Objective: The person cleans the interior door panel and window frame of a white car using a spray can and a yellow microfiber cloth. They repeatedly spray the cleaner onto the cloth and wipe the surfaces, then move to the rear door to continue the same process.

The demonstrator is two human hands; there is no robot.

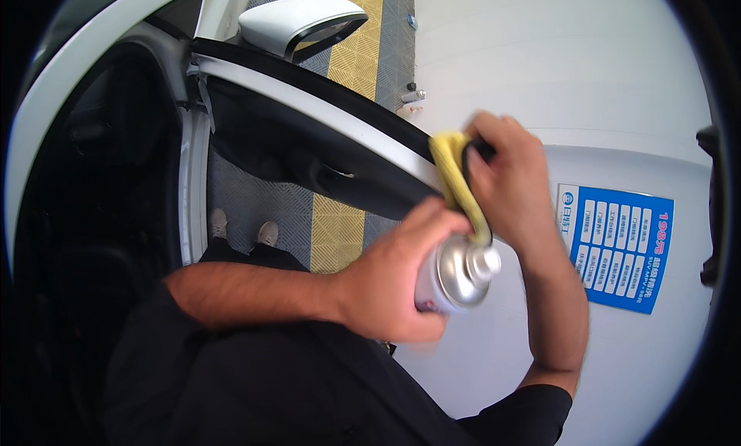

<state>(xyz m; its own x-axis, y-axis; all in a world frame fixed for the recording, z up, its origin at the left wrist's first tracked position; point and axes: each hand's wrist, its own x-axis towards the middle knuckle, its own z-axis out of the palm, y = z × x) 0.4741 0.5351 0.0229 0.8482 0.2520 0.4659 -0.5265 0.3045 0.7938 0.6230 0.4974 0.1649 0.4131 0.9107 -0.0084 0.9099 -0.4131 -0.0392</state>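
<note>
My left hand point(388, 278) is wrapped around a silver-topped aerosol can point(460, 275), tilted with its nozzle end toward the right. Just beyond it, my right hand point(506, 185) grips a folded yellow cloth point(448, 162) with a dark edge. The cloth overlaps the far end of the opened car door point(324, 119) in the view; whether it touches the door I cannot tell. White paint and a black window strip run along the door's top, with a dark inner panel below. Slight blur covers both hands.
A white side mirror point(301, 20) juts out beyond the door. The dark car interior point(116, 156) lies at left. Grey and yellow floor tiles point(338, 237) run underneath. Small bottles point(414, 97) stand by the white wall point(550, 58), which bears a blue printed sign point(616, 249).
</note>
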